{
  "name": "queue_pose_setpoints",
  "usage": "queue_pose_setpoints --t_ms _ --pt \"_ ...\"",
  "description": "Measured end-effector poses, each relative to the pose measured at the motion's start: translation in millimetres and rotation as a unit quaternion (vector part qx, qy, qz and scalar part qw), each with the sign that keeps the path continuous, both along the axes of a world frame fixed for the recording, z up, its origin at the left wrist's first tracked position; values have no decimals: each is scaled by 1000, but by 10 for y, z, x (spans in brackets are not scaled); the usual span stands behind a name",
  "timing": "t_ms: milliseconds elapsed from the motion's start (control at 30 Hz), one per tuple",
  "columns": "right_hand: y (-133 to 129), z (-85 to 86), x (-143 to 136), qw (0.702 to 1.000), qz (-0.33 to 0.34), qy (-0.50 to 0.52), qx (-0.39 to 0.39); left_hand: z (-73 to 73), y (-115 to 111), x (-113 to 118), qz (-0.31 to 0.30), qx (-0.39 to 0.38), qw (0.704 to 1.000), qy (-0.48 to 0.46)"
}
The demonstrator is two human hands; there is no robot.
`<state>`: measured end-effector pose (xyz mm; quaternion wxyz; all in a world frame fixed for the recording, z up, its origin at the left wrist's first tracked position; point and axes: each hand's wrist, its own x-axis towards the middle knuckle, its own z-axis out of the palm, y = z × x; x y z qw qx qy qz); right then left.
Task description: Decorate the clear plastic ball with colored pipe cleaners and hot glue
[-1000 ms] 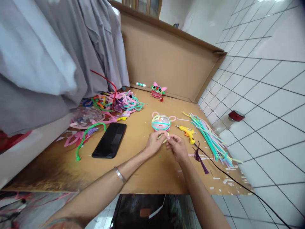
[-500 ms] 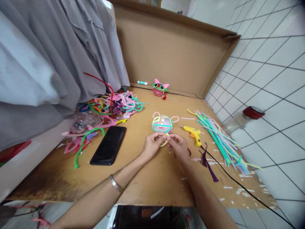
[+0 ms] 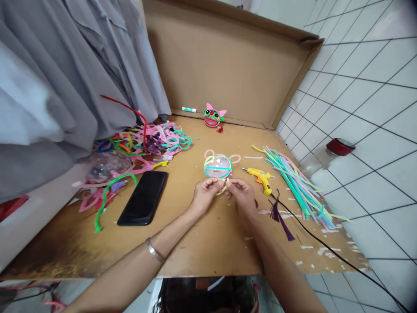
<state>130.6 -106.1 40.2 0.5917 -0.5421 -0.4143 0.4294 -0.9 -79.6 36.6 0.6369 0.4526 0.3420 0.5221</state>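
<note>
Between my fingertips is a pale yellow pipe cleaner (image 3: pixel 222 190), bent in a curve. My left hand (image 3: pixel 206 194) pinches one end and my right hand (image 3: pixel 240 194) pinches the other, the two close together. Just beyond them lies a clear round piece (image 3: pixel 218 166) edged in green, with a teal strip across it and pink loops at its upper sides. A yellow glue gun (image 3: pixel 261 177) rests to the right of it, its black cord running off to the lower right.
A black phone (image 3: pixel 143 198) and a tangled pile of pipe cleaners (image 3: pixel 163 139) are on the left. Straight pipe cleaners (image 3: pixel 293 184), a purple tassel (image 3: pixel 282 221) and a red-lidded jar (image 3: pixel 340 147) are on the right. A decorated face (image 3: pixel 213 117) and a marker (image 3: pixel 189 109) stand behind.
The whole view has shifted slightly, so things sit a little further left. My fingertips have moved slightly apart, with the yellow ends showing between them.
</note>
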Motion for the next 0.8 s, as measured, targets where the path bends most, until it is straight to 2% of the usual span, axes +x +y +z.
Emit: queue_pose_setpoints --t_ms 133,367,533,633,700,733,800 --pt "-12 2 -31 1000 23 -2 6 -46 -9 44 10 -33 999 -7" --pt "28 -125 -22 998 -34 -29 53 -33 -62 83 -24 -83 995 -43" --pt "15 -155 -63 995 -55 -62 55 -24 -64 63 -67 -156 984 -58" --pt "-49 -143 -47 988 -54 -125 70 -49 -48 58 -66 -151 985 -56" --pt "-104 -111 43 967 -66 -229 91 -62 -31 59 -53 -138 988 -55" --pt "-128 -87 117 946 -82 -298 94 -65 -23 61 -51 -135 988 -55" --pt "-152 -25 313 885 -154 -433 74 -66 -12 65 -52 -128 989 -51"
